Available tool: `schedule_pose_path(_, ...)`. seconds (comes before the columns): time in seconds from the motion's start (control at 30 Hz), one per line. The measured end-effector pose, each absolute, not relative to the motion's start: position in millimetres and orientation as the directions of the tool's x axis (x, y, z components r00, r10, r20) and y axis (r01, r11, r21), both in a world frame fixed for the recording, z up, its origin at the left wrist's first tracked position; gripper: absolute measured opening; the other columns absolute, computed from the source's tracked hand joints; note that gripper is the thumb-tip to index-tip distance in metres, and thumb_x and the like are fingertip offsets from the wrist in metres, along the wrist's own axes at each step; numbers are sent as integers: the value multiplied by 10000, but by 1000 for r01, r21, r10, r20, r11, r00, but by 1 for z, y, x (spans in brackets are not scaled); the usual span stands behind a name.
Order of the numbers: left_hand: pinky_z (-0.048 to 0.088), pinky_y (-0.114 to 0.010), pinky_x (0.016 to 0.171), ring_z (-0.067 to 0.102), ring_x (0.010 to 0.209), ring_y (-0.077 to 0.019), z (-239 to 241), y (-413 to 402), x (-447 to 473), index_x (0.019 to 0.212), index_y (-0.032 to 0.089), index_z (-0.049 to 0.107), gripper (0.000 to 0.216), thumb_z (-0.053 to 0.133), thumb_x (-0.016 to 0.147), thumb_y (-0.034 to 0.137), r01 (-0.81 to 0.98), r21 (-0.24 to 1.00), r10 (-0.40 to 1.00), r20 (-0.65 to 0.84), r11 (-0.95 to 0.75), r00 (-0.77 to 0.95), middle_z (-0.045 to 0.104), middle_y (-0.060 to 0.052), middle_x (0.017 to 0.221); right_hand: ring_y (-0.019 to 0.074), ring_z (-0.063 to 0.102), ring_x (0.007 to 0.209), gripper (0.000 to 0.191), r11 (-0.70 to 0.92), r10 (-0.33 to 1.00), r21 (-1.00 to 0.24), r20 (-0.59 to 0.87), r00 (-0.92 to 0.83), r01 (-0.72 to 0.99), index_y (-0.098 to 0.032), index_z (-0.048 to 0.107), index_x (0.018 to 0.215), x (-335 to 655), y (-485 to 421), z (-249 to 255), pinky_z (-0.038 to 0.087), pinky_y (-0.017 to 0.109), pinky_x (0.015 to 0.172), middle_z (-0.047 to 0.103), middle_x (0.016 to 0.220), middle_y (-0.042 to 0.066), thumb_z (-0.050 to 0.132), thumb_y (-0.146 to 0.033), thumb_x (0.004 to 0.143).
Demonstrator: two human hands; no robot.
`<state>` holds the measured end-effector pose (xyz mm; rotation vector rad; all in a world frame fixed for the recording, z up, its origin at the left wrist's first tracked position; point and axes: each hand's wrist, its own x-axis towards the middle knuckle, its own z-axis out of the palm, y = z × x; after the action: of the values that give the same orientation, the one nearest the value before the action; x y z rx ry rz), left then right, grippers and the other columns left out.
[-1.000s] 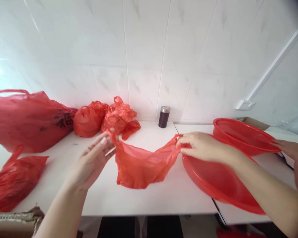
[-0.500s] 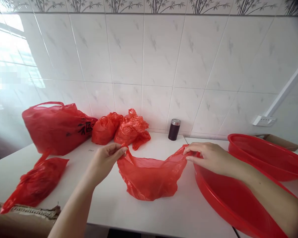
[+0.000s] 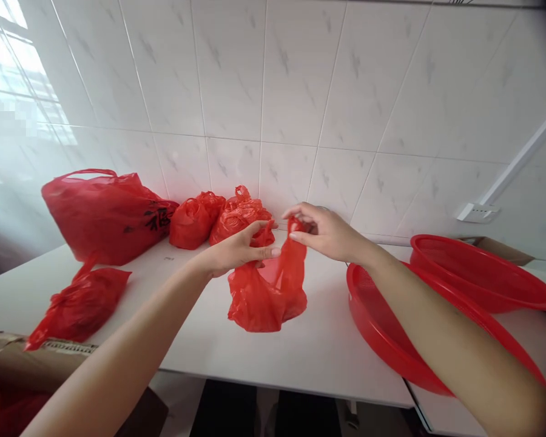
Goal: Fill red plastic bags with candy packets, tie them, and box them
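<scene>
A red plastic bag [image 3: 266, 303] hangs or rests over the middle of the white table, its two handles raised and its body sagging between them. My left hand [image 3: 246, 247] grips the left handle, fingers closed round the thin plastic. The right handle is bunched upright in my right hand [image 3: 321, 230], pinched between thumb and fingers. Whether the bag's bottom touches the table I cannot tell, and what is inside stays hidden. Behind my left hand, a knotted red bag [image 3: 236, 212] sits against the wall, partly covered.
A big red bag [image 3: 104, 218] and a small tied bag [image 3: 188, 224] stand at the back left. Another red bag [image 3: 84, 306] lies above a cardboard box [image 3: 22, 358]. Two red baskets [image 3: 368, 321] are at right; a socket [image 3: 477, 212] is on the tiled wall.
My hands have come closer together and lifted the handles, so the spread bag is now gathered and narrower. The view has tilted down. My right hand now covers most of the dark flask.
</scene>
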<state>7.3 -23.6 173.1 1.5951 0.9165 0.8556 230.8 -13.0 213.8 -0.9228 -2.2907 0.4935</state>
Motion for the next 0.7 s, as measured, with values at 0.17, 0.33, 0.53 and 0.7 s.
schedule_pose_path(0.17,414,-227,539,530,689,-140,160,-16,19,890,183,676,254,716,740,384,204,967,873,37,-154,486,585,-32,795,141,558,832,327,742,637,-537,380,-671,401,-298,542,1161,193,-9,211,455,312,763,592,998,3,551,-287,834)
schedule_pose_path(0.33,395,-237,538,537,646,-133,154,-17,17,840,160,663,363,638,788,519,95,995,944,-35,3,327,598,-31,757,146,573,916,339,684,696,-661,463,-549,310,-266,516,1199,208,13,179,468,328,825,595,1039,27,509,-262,860)
schedule_pose_path(0.53,328,-215,475,413,486,-70,145,-13,16,722,161,597,331,660,799,477,12,998,934,-64,64,353,475,36,582,153,604,858,145,594,754,-730,360,-549,338,-206,611,924,213,18,149,466,332,814,666,941,19,536,-309,856)
schedule_pose_path(0.7,459,-281,614,553,550,-126,143,-6,10,866,181,627,298,573,860,475,-104,993,928,-18,61,371,611,-10,627,173,602,844,80,668,744,-637,590,-315,385,-235,592,871,203,-22,145,470,340,809,659,889,17,517,-263,869)
